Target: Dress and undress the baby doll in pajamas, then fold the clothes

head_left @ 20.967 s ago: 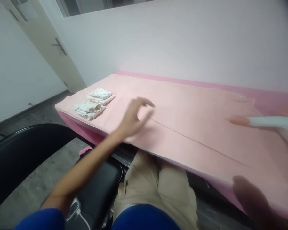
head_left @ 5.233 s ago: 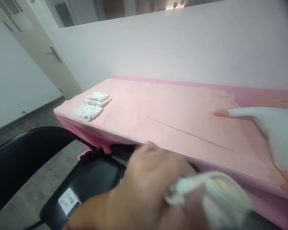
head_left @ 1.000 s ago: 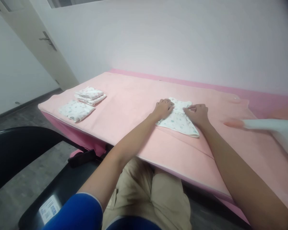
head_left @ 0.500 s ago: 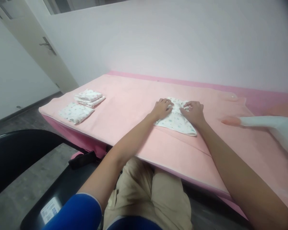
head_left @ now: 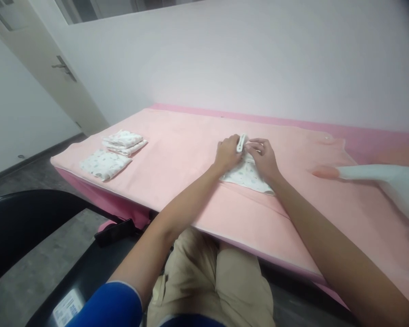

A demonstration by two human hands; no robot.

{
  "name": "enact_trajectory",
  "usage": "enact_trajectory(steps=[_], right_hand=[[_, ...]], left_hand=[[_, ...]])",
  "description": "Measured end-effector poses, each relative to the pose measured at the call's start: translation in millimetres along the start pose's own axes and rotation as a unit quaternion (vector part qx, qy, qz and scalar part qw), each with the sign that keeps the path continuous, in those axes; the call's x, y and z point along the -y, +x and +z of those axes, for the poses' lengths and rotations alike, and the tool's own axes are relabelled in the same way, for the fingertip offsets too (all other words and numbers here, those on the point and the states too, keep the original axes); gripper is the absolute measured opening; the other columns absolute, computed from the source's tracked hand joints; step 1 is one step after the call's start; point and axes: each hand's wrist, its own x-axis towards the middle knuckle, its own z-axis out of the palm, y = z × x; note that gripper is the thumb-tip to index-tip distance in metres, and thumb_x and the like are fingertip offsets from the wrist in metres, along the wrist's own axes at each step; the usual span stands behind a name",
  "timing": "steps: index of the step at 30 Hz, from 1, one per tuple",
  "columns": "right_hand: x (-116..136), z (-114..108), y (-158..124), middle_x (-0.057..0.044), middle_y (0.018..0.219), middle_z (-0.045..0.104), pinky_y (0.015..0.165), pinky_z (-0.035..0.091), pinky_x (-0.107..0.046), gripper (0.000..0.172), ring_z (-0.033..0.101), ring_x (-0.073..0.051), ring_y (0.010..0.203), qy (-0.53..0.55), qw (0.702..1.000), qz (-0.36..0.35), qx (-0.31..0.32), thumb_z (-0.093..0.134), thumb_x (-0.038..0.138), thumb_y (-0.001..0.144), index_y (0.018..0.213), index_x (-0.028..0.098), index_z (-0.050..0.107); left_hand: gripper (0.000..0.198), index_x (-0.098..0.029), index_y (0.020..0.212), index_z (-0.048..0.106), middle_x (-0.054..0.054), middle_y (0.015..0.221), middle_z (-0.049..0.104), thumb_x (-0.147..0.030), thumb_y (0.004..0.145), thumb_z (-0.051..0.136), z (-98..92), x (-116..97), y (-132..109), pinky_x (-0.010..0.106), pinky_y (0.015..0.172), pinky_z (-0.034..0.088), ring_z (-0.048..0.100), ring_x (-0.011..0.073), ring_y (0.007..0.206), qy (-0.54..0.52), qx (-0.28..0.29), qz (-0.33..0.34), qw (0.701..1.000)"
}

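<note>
A small white patterned cloth (head_left: pixel 246 176) lies on the pink-covered table (head_left: pixel 191 150) in front of me. My left hand (head_left: pixel 226 154) and my right hand (head_left: pixel 263 157) are side by side at its far edge. Both pinch that edge and lift it into a raised fold between them. The near part of the cloth stays flat on the table, partly hidden under my right wrist.
Two folded white cloths, one a flat fold (head_left: pixel 104 164) and one a thicker stack (head_left: pixel 124 140), sit at the table's far left. Another person's white sleeve and fingertip (head_left: pixel 368 173) rest on the table at right. A black chair (head_left: pixel 27 227) stands at left, a door (head_left: pixel 51 68) behind.
My hands have drawn closer together and raised the cloth's far edge off the table; a second ago they lay flat on the spread cloth.
</note>
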Motion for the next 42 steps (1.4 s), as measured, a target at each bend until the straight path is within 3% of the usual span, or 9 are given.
enact_trajectory(steps=[3,6,10,13,20,28,35,39,42], right_hand=[[-5.3,-0.8,-5.4,-0.008,0.128,0.071,0.104,0.054,-0.044,0.033,0.067,-0.025,0.117,-0.093,0.994,-0.057,0.027,0.065,0.047,0.097,0.121,0.027,0.057],[-20.8,-7.2,-6.9,-0.011,0.129,0.067,0.105,0.053,-0.049,0.033,0.063,-0.029,0.117,-0.189,0.978,-0.046,0.074,0.067,0.044,0.094,0.120,0.026,0.061],[-36.7,-12.3,-4.3,-0.011,0.126,0.066,0.106,0.052,-0.051,0.035,0.060,-0.032,0.121,-0.219,0.970,-0.024,0.104,0.070,0.045,0.092,0.121,0.026,0.063],[-37.9,-11.7,-3.9,-0.011,0.126,0.067,0.107,0.051,-0.052,0.037,0.058,-0.033,0.122,-0.229,0.967,-0.032,0.105,0.070,0.045,0.093,0.124,0.027,0.062],[-23.3,-3.8,1.3,-0.011,0.121,0.066,0.103,0.051,-0.054,0.045,0.057,-0.036,0.120,-0.277,0.954,-0.020,0.113,0.068,0.050,0.093,0.131,0.027,0.058],[-2.5,27.2,35.7,-0.019,0.127,0.064,0.100,0.048,-0.055,0.051,0.056,-0.042,0.122,-0.433,0.885,0.022,0.171,0.066,0.067,0.093,0.116,0.022,0.059],[11.6,45.4,43.4,-0.024,0.125,0.069,0.093,0.048,-0.046,0.033,0.064,-0.038,0.112,-0.533,0.820,-0.022,0.207,0.054,0.036,0.104,0.123,0.011,0.064],[30.2,32.1,46.1,-0.022,0.111,0.073,0.090,0.047,-0.040,0.024,0.068,-0.034,0.106,-0.559,0.803,-0.028,0.205,0.050,0.019,0.101,0.113,0.010,0.068],[36.6,-3.8,54.0,-0.021,0.107,0.074,0.082,0.048,-0.039,0.031,0.069,-0.034,0.099,-0.569,0.807,-0.006,0.158,0.049,0.028,0.103,0.122,0.010,0.066]], left_hand=[[0.020,-0.025,0.111,0.060,0.006,0.113,0.076,-0.043,0.106,0.054,-14.7,16.9,9.7,0.038,0.097,0.047,0.067,0.0266,0.107,-0.046,-0.038,-0.095,0.994],[0.023,-0.025,0.104,0.061,0.004,0.110,0.077,-0.047,0.105,0.054,-38.1,46.1,22.8,0.035,0.088,0.048,0.068,0.0247,0.101,-0.048,-0.059,-0.194,0.978],[0.024,-0.025,0.101,0.064,0.004,0.115,0.078,-0.049,0.099,0.066,-66.6,84.6,30.1,0.033,0.094,0.045,0.069,0.0243,0.108,-0.015,-0.035,-0.253,0.967],[0.032,-0.025,0.105,0.065,0.003,0.118,0.078,-0.055,0.095,0.069,-72.9,98.2,22.1,0.034,0.102,0.042,0.067,0.0246,0.113,-0.016,-0.016,-0.260,0.965],[0.039,-0.028,0.113,0.068,0.004,0.117,0.079,-0.063,0.098,0.062,-63.5,98.0,11.3,0.035,0.104,0.040,0.063,0.0267,0.120,-0.057,0.017,-0.250,0.966],[0.042,-0.028,0.116,0.069,0.004,0.121,0.079,-0.061,0.105,0.046,-59.6,107.7,14.7,0.037,0.108,0.040,0.061,0.0286,0.127,-0.054,0.010,-0.250,0.967],[0.032,-0.026,0.112,0.067,0.003,0.112,0.080,-0.053,0.105,0.052,-56.9,112.9,18.4,0.039,0.111,0.040,0.069,0.0250,0.113,-0.054,0.012,-0.230,0.972],[0.033,-0.026,0.112,0.066,0.003,0.111,0.079,-0.055,0.105,0.052,-57.0,114.2,18.7,0.039,0.111,0.041,0.070,0.0247,0.112,-0.050,0.010,-0.228,0.972],[0.034,-0.026,0.112,0.066,0.003,0.113,0.080,-0.056,0.105,0.052,-57.0,114.9,19.3,0.040,0.112,0.041,0.070,0.0247,0.112,-0.045,0.010,-0.228,0.973]])
